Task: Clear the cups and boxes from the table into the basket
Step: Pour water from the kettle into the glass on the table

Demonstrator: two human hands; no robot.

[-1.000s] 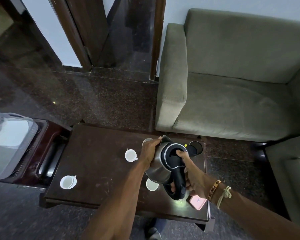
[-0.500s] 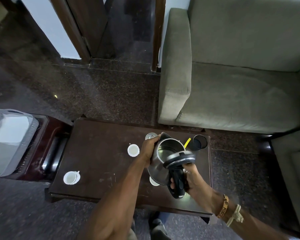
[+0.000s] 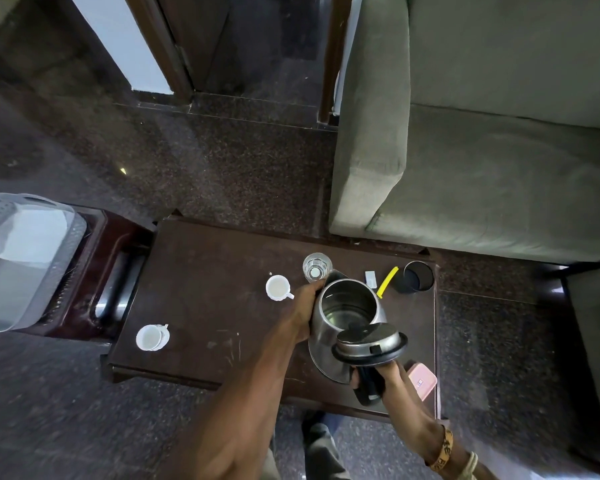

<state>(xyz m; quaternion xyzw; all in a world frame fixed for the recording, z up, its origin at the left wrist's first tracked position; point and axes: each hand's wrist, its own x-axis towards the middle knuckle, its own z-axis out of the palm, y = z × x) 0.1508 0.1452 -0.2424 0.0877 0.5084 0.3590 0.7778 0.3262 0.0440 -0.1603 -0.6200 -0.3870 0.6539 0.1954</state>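
Now: kettle [image 3: 347, 306] lid [image 3: 369, 341] open, near right.
Right hand [image 3: 392, 379] grips handle [image 3: 369, 388]; left hand [image 3: 302, 308] cups body, likely steadying it.

Both forearms are bare; the right wrist wears an orange band [image 3: 443, 451] with dark lettering and a pale knotted cord [image 3: 469, 463].

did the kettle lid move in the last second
Yes. The kettle lid has swung open, off the mouth of the kettle and back toward the near edge of the table.
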